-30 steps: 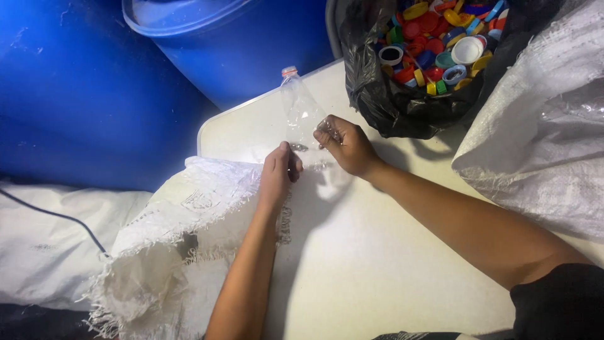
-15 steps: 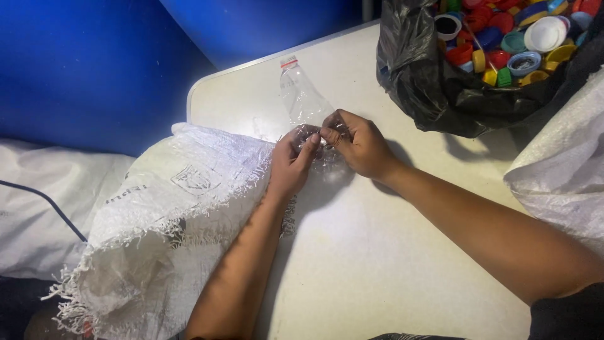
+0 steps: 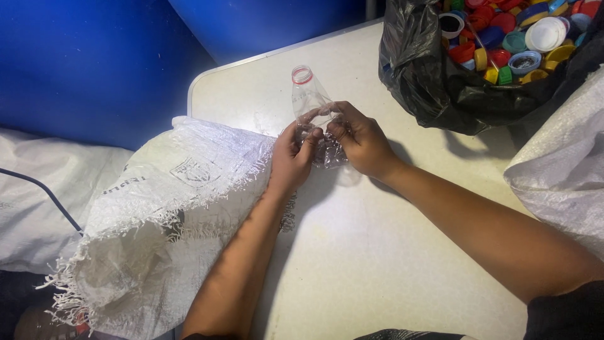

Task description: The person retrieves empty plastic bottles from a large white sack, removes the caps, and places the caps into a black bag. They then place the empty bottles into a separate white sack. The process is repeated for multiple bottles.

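A clear plastic bottle [image 3: 308,99] with a red neck ring and no cap lies on the white table [image 3: 377,264], its neck pointing away from me. My left hand [image 3: 290,158] grips the crumpled lower body from the left, thumb pressed against it. From the right, my right hand [image 3: 360,140] holds the same bottle, fingers wrapped over its middle. Both hands meet on the bottle.
A black plastic bag [image 3: 434,82] full of coloured bottle caps [image 3: 516,34] stands at the back right. One white woven sack [image 3: 157,220] with a frayed mouth lies at the left table edge, another [image 3: 560,170] at the right. Blue barrels [image 3: 82,69] stand behind.
The view has shifted, so bottle and hands sit nearer the frame's middle. Both hands have closed in tighter on the bottle's body, and the bottle leans further toward me.
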